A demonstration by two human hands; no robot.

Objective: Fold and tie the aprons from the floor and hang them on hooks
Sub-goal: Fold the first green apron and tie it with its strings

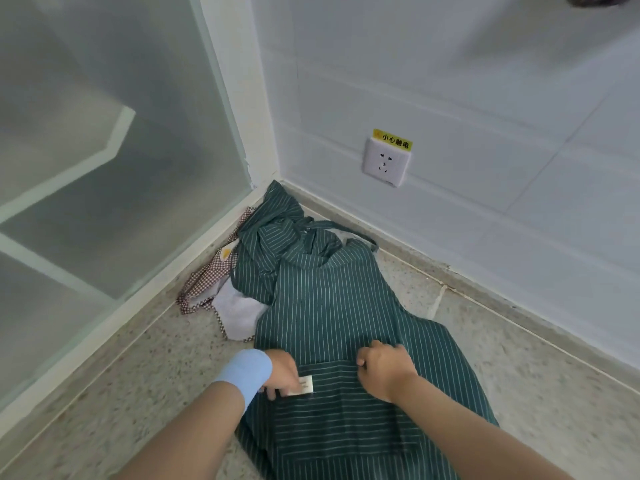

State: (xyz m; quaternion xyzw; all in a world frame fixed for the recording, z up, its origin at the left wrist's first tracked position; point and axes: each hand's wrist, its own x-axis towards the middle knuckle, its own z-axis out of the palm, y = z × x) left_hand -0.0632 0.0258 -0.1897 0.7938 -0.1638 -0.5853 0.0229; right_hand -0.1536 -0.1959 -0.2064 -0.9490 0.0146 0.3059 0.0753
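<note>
apron (332, 306) spread on floor (156, 358), long axis running from you to the corner, bib far | your left hand (282, 370) fingers pinch its left edge | right hand (384, 370) fingers curled on cloth mid-width | likely fold: left edge rightward

Your 1 head-worn camera looks forward and steeply down into a room corner, where the speckled floor (138, 393) meets a white tiled wall (485, 98) at right and a frosted glass panel (104, 133) at left. The wide lens bows straight edges. Your forearms enter from the bottom edge; your left hand (282, 374) and right hand (384, 370) sit close beneath the lens, at lower centre, on the green striped apron (329, 306). The wall socket (387, 161) marks upper centre.
</note>
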